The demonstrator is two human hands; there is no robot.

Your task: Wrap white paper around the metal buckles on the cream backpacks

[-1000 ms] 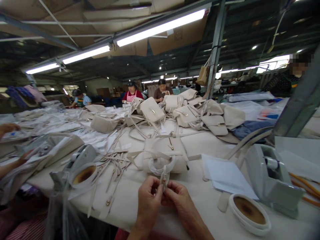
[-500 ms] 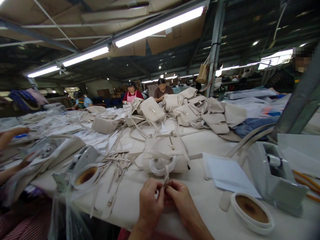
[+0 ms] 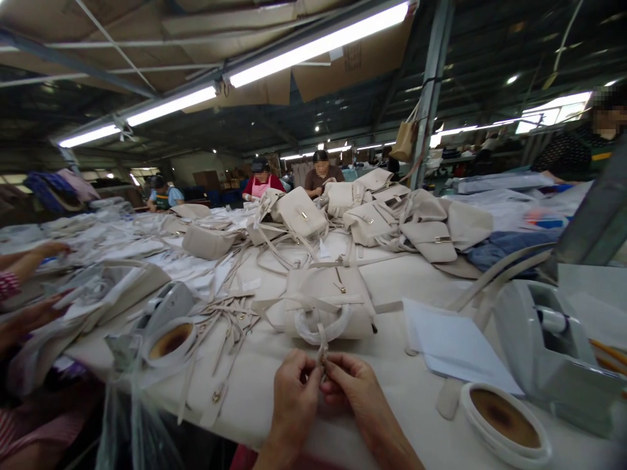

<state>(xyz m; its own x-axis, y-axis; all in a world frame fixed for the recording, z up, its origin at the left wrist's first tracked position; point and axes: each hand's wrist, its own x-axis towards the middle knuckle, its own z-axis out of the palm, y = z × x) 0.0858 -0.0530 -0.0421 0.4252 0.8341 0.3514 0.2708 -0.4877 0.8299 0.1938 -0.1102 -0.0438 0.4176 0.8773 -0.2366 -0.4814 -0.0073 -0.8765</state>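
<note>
My left hand (image 3: pixel 294 395) and my right hand (image 3: pixel 355 388) meet just in front of a beige handbag (image 3: pixel 326 287) that lies on the table. Between their fingertips both pinch a narrow beige strap (image 3: pixel 322 343), which runs up to the bag's round handle. Clear plastic film wraps the handle (image 3: pixel 326 331). On the bag's front a small gold-coloured clasp (image 3: pixel 341 287) shows. The strap's lower end is mostly hidden by my fingers. Left of the bag lies a pile of thin beige straps (image 3: pixel 230 326) with metal buckles.
Several beige bags (image 3: pixel 304 212) are heaped at the back. White tape dispensers (image 3: pixel 543 333) with brown rolls stand at right and left. Near the right one lie white sheets (image 3: pixel 455 343). A co-worker's hands (image 3: pixel 34 320) work at far left; other people sit across.
My hands stay on the strap with a slight shift of the fingers. The view has turned a little to the left. The co-worker's arms at far left have moved.
</note>
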